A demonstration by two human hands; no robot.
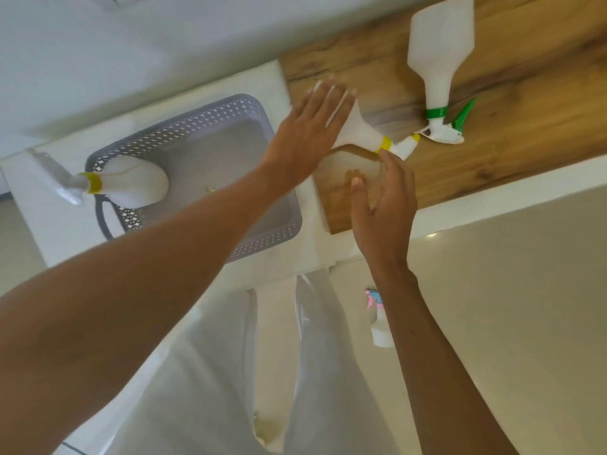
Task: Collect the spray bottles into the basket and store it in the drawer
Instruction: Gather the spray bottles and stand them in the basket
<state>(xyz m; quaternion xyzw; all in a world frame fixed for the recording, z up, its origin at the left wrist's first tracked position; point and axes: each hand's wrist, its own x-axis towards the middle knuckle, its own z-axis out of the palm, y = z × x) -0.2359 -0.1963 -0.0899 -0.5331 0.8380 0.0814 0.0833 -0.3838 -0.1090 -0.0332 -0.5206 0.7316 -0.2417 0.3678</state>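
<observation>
A grey perforated basket (184,123) sits on a white top. Inside it lies a white spray bottle with a yellow collar (131,183), its head poking out over the left rim. To the basket's right, a second yellow-collared spray bottle (364,133) is over a wooden surface; my left hand (305,136) is laid across its body with the thumb hidden beneath. My right hand (382,201) hovers open just below it, fingertips near the yellow collar. A larger white bottle with a green trigger (440,50) lies further off on the wood, untouched.
The wooden surface (525,133) ends at a white edge next to the basket. A small spray bottle with a pink and blue head (381,326) stands lower down, beside my right forearm. My white clothing fills the lower middle.
</observation>
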